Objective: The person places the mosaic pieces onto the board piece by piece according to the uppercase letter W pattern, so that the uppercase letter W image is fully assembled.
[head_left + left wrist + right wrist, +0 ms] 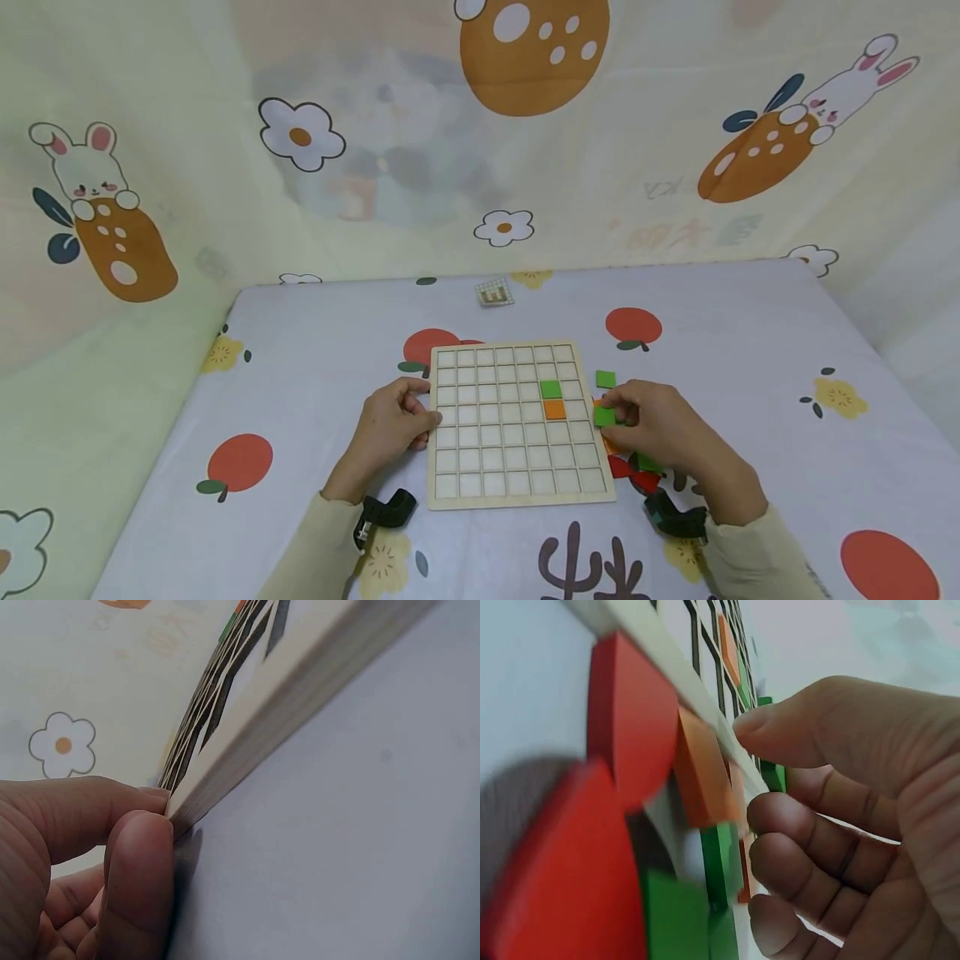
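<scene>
A wooden grid board [522,503] lies flat on the cloth, with a green tile [551,389] and an orange tile [554,409] in adjoining cells. At its left edge my left hand [388,421] grips the rim with thumb and index finger, the other fingers curled; the left wrist view shows both tips at the wooden edge [247,742]. Beyond the right edge, my right hand [663,425] pinches a green square tile [603,416] between thumb and index finger. In the right wrist view its fingers partly hide that green tile [775,776].
Beside the board's right edge lie loose red pieces [619,467], orange pieces [705,772] and green pieces [720,862], partly under my right hand. Another green tile [605,379] lies just above. A small patterned card [494,292] sits toward the back of the table.
</scene>
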`<action>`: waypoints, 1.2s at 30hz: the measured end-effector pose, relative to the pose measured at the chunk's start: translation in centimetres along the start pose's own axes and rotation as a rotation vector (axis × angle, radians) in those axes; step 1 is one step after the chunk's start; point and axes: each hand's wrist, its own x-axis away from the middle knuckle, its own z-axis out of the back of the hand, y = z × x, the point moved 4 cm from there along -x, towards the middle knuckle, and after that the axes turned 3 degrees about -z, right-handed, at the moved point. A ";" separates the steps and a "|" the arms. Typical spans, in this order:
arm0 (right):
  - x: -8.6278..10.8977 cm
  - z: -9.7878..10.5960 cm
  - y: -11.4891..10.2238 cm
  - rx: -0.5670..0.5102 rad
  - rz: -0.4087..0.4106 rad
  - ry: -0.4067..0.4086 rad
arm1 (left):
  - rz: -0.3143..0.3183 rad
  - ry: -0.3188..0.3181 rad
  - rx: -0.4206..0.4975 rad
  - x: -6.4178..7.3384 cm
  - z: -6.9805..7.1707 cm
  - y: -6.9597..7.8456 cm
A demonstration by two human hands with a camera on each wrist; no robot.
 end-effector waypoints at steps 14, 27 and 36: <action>-0.7 -1.9 -1.9 -0.055 0.016 -0.070 | 0.010 0.004 0.005 0.0 0.0 -0.1; -1.0 -2.9 -3.1 -0.009 0.077 -0.059 | 0.011 0.000 0.010 -0.1 0.0 -0.2; -1.0 -3.1 -3.4 0.015 0.060 -0.044 | 0.027 0.000 0.031 -0.1 0.1 -0.2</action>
